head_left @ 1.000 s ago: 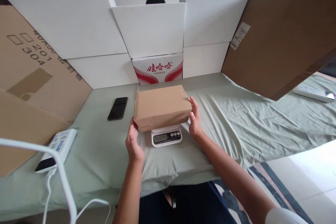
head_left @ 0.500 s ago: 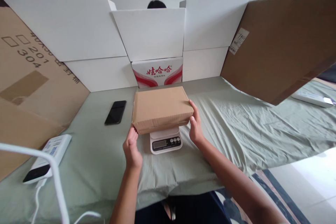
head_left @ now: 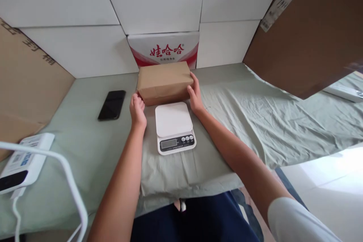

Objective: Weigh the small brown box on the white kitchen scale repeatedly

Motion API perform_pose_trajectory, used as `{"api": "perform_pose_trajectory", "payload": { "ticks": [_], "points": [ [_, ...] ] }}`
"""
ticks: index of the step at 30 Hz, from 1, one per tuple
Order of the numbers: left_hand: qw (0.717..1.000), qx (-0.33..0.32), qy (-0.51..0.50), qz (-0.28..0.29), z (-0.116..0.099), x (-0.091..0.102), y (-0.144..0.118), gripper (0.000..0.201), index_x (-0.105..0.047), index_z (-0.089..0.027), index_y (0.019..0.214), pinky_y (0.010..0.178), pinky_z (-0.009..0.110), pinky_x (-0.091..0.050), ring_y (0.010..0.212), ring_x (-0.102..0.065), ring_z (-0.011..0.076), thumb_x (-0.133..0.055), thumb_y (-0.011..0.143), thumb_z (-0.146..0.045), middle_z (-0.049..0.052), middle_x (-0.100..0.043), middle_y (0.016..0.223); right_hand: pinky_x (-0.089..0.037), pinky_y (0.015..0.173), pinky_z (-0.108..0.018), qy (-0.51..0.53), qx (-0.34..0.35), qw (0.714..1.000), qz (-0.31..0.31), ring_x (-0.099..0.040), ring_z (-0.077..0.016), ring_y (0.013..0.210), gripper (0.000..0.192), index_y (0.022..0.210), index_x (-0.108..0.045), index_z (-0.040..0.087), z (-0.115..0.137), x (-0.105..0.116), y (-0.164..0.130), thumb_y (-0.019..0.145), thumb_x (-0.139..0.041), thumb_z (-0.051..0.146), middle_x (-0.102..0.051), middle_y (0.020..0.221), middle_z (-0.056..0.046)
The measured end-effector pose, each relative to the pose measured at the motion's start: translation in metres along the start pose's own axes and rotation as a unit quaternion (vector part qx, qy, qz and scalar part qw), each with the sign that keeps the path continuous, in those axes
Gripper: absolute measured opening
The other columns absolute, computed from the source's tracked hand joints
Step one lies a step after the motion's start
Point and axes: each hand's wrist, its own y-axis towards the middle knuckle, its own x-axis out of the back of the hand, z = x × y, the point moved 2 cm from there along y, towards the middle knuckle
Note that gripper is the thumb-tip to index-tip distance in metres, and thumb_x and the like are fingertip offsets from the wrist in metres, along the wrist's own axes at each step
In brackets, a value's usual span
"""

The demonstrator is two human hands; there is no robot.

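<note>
A brown cardboard box (head_left: 166, 77) is held between my two hands, just behind a white kitchen scale (head_left: 173, 121). My left hand (head_left: 137, 109) grips the box's near left corner, its fingers curled against the side. On the opposite side, my right hand (head_left: 195, 92) clasps the right end, thumb toward the front face. The scale's flat white platform is bare, and its grey display and round buttons face me. Whether the box's underside rests fully on the cloth cannot be made out.
A black smartphone (head_left: 112, 105) lies left of the box on the green cloth (head_left: 227, 102). White boxes (head_left: 82, 51) and a red-and-white printed carton (head_left: 164, 48) wall off the back. Large brown cardboard panels (head_left: 306, 34) flank both sides. A white power bank (head_left: 28, 160) with cable sits at left.
Both hands have carried the cardboard box off the scale, away from me toward the printed carton. The scale's platform is now uncovered. The camera view has tilted downward.
</note>
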Motion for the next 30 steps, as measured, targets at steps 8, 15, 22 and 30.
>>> {"api": "perform_pose_trajectory", "payload": {
  "ticks": [8,15,22,30],
  "points": [
    [0.999,-0.037,-0.010,-0.021,-0.011,0.003,-0.005,0.085,-0.060,-0.017,0.141,0.126,0.046,-0.035,0.152,-0.048,0.0305,-0.054,0.086,-0.081,0.023,-0.054,0.158,-0.029,0.133,-0.056,0.014,-0.019,1.000,-0.013,-0.030,-0.0288,0.163,0.080,0.163,-0.027,0.030,-0.008,0.008,0.000,0.098,-0.037,0.076,-0.030,0.175,-0.006],
    [0.996,-0.039,-0.034,-0.072,-0.016,0.019,0.002,0.075,-0.062,-0.019,0.141,0.127,0.044,-0.032,0.154,-0.045,0.0273,-0.047,0.094,-0.074,0.020,-0.052,0.161,-0.037,0.126,-0.059,0.042,-0.106,0.991,-0.070,-0.035,-0.0298,0.160,0.074,0.164,-0.021,0.039,-0.029,0.025,0.003,0.098,-0.038,0.069,-0.029,0.175,-0.004],
    [0.998,0.016,-0.027,-0.046,-0.011,0.002,-0.006,0.082,-0.065,-0.017,0.141,0.124,0.042,-0.037,0.150,-0.051,0.0296,-0.054,0.088,-0.078,0.021,-0.057,0.157,-0.038,0.126,-0.057,0.092,-0.097,0.990,-0.039,-0.042,-0.0323,0.156,0.080,0.161,-0.037,0.031,-0.020,0.017,-0.001,0.094,-0.048,0.073,-0.045,0.168,-0.012],
    [0.999,0.032,-0.007,-0.029,-0.007,-0.001,-0.009,0.068,-0.067,-0.015,0.139,0.124,0.041,-0.038,0.147,-0.055,0.0278,-0.055,0.095,-0.066,0.019,-0.064,0.150,-0.040,0.126,-0.054,0.070,-0.077,0.994,0.019,-0.051,-0.0339,0.148,0.089,0.163,-0.036,0.025,-0.012,0.013,-0.003,0.091,-0.056,0.072,-0.047,0.167,-0.012]
  ]
}}
